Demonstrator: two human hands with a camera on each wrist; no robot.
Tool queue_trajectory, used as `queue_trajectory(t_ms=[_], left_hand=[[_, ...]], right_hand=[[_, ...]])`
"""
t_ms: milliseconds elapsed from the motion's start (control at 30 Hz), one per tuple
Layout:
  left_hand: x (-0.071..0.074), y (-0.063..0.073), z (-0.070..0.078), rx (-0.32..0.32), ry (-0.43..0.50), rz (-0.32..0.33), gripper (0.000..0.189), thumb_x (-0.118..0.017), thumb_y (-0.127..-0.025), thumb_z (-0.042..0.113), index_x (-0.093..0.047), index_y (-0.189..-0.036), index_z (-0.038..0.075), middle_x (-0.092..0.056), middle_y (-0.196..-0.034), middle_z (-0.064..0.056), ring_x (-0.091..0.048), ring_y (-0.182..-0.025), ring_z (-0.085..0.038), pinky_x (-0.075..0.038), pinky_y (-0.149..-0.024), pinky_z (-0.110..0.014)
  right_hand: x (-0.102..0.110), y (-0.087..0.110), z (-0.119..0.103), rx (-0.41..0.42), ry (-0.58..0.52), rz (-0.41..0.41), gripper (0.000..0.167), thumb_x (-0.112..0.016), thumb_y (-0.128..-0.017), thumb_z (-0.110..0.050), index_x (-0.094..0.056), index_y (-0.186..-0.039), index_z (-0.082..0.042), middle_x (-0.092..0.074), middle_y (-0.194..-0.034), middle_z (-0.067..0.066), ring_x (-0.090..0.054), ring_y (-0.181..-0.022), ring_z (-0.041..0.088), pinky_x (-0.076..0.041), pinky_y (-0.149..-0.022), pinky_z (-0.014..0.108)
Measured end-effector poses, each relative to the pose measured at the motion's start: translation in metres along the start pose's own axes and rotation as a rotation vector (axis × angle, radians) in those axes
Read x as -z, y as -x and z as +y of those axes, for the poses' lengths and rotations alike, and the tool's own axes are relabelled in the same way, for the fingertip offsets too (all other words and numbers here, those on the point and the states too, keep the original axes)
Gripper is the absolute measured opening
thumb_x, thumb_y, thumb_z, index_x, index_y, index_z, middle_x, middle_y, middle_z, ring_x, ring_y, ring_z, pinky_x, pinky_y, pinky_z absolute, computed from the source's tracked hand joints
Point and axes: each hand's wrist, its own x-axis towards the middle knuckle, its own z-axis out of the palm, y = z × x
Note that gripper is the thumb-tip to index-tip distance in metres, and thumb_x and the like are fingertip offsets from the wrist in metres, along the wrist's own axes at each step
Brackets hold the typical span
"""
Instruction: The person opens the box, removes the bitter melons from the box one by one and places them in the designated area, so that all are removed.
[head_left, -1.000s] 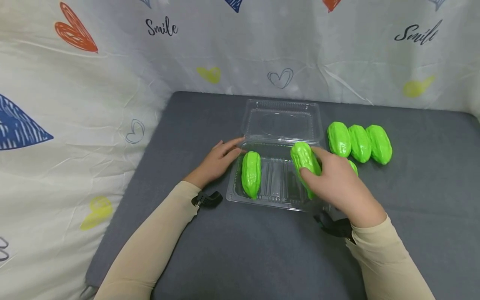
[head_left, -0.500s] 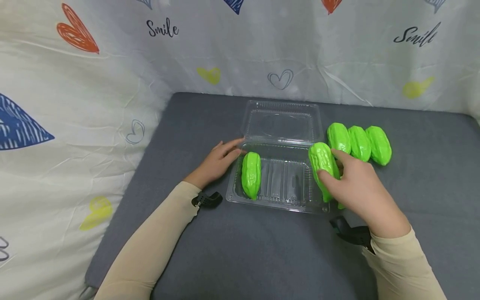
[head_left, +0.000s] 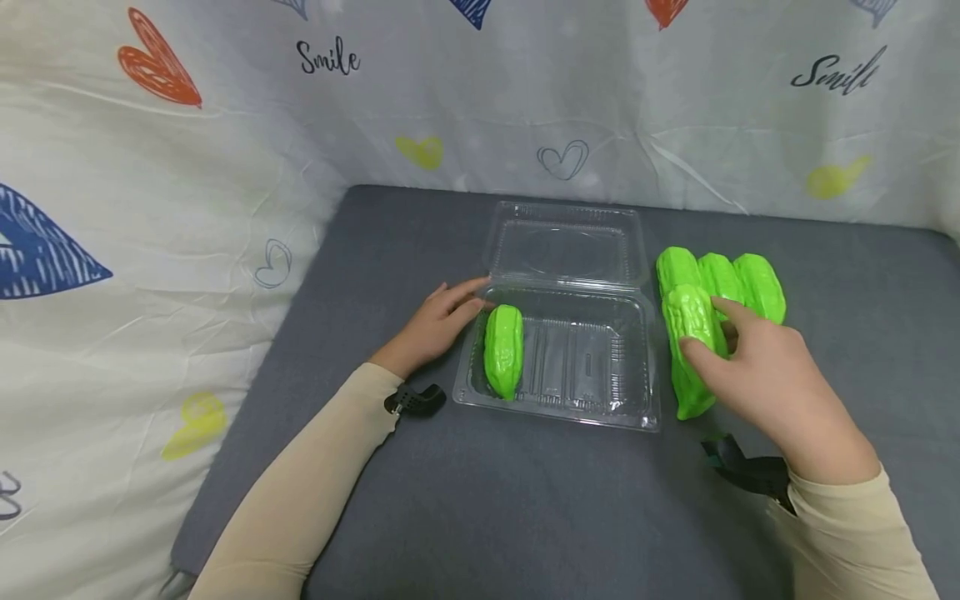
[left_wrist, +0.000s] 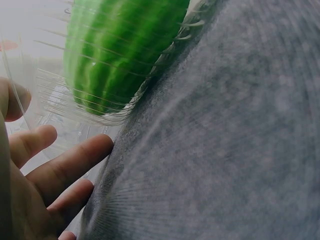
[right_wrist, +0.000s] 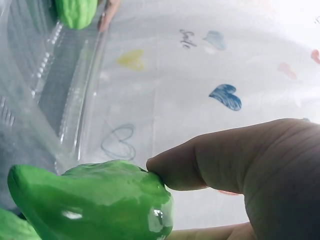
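Note:
In the head view my right hand (head_left: 780,383) holds a glossy green ridged vegetable (head_left: 687,321), like a toy bitter melon, between thumb and fingers at the right of the container. The right wrist view shows this vegetable (right_wrist: 95,200) close up, a finger on its end. Part of another green vegetable (right_wrist: 17,227) shows below it. Fingers spread, my left hand (head_left: 435,325) rests at the left edge of the clear plastic clamshell container (head_left: 558,414). One green vegetable (head_left: 503,352) lies inside, on the left. In the left wrist view my left fingers (left_wrist: 75,162) extend beside the container wall.
The container's lid (head_left: 567,246) lies folded back behind its base. Several green vegetables, one of them at the far right (head_left: 761,283), lie side by side right of it. A grey cloth (head_left: 525,517) covers the table; a printed curtain (head_left: 487,92) hangs behind.
My right hand has carried the green vegetable rightward, from over the container's right part to beside it, near the other vegetables. The left hand has stayed in place.

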Motion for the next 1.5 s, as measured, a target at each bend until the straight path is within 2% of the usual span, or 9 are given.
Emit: queue_trajectory(t_ms=[300,533,700,1000,1300,1500], left_hand=[[-0.001,-0.001,0.001,-0.005,-0.002,-0.003,0.05,-0.04,-0.116,0.037,-0.042,-0.163,0.021,-0.071,-0.136,-0.005,-0.057,-0.14,-0.023,0.003,-0.133,-0.04],[-0.001,0.0,-0.001,-0.006,0.001,0.0,0.05,-0.041,-0.115,0.037,-0.042,-0.163,0.021,-0.071,-0.137,-0.005,-0.057,-0.139,-0.023,0.003,-0.133,-0.04],[-0.001,0.001,-0.001,-0.007,0.007,-0.002,0.05,-0.041,-0.115,0.037,-0.042,-0.163,0.021,-0.071,-0.137,-0.005,-0.057,-0.139,-0.023,0.003,-0.133,-0.04],[-0.001,-0.001,-0.002,-0.008,0.011,0.002,0.05,-0.04,-0.115,0.038,-0.042,-0.163,0.022,-0.071,-0.137,-0.004,-0.056,-0.141,-0.021,0.004,-0.132,-0.039],[0.0,-0.001,-0.001,-0.004,0.005,-0.004,0.05,-0.04,-0.115,0.037,-0.042,-0.163,0.021,-0.071,-0.137,-0.004,-0.056,-0.14,-0.022,0.004,-0.132,-0.04],[0.0,-0.001,-0.001,-0.003,0.0,-0.005,0.051,-0.04,-0.115,0.038,-0.041,-0.163,0.022,-0.071,-0.137,-0.004,-0.057,-0.14,-0.022,0.003,-0.133,-0.04]], right_hand=[[0.0,0.003,0.017,-0.042,0.016,0.01,0.081,-0.055,-0.105,-0.044,-0.032,-0.158,0.012,-0.06,-0.128,0.041,-0.057,-0.114,0.057,-0.049,-0.085,0.068],[0.008,0.005,0.032,-0.048,0.028,0.012,0.081,-0.054,-0.105,-0.041,-0.031,-0.156,0.017,-0.064,-0.115,0.037,-0.059,-0.103,0.053,-0.05,-0.078,0.063],[0.011,0.005,0.042,-0.068,0.03,0.0,0.082,-0.054,-0.106,-0.042,-0.028,-0.156,0.018,-0.059,-0.123,0.044,-0.057,-0.109,0.059,-0.049,-0.08,0.068],[0.01,0.004,0.06,-0.09,0.055,-0.01,0.085,-0.055,-0.106,-0.045,-0.027,-0.156,0.018,-0.058,-0.125,0.045,-0.055,-0.11,0.064,-0.048,-0.081,0.07],[0.006,0.005,0.07,-0.115,0.053,-0.055,0.085,-0.055,-0.107,-0.043,-0.026,-0.155,0.02,-0.054,-0.128,0.047,-0.056,-0.109,0.063,-0.051,-0.078,0.067],[0.001,0.003,0.077,-0.123,0.048,-0.081,0.085,-0.054,-0.107,-0.043,-0.026,-0.153,0.022,-0.052,-0.131,0.048,-0.053,-0.112,0.066,-0.05,-0.082,0.069]])
